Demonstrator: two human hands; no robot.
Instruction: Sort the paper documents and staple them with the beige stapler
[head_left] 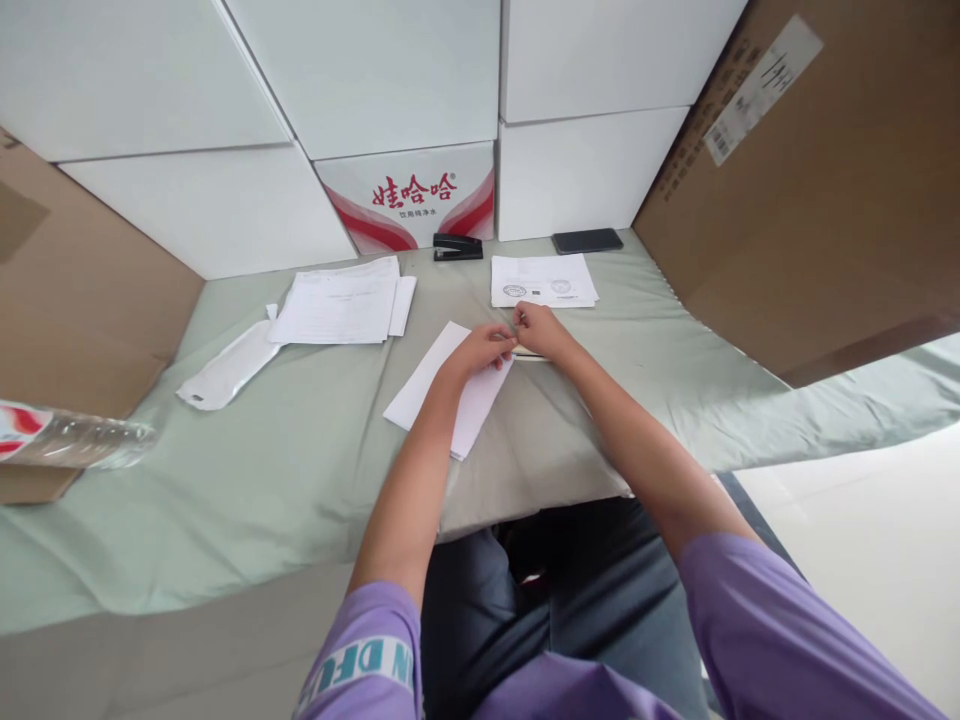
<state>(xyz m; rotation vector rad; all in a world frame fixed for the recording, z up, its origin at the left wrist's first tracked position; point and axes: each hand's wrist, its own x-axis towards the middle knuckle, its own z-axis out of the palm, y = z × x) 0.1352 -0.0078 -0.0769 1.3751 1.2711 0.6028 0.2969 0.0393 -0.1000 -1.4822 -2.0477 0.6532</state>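
Note:
A folded stack of white paper (pixel 431 385) lies slanted on the cloth, its right part crossed by my left wrist. My left hand (pixel 484 350) is curled closed over the upper right corner of that paper. Just right of it, almost touching, my right hand (pixel 541 330) makes a pinch; whatever is between its fingertips is too small to tell. A thin yellowish item (pixel 531 355) shows below my right hand, mostly hidden. Behind the right hand lie printed sheets (pixel 544 272) with round stamps. A black stapler (pixel 458 247) stands farther back.
More printed papers (pixel 337 305) and a white plastic pouch (pixel 232 365) lie at the left. A water bottle (pixel 82 440) rests at the left edge. A black phone (pixel 587 241) is at the back. White boxes (pixel 405 80) and a brown carton (pixel 817 200) wall in the green cloth (pixel 300 480).

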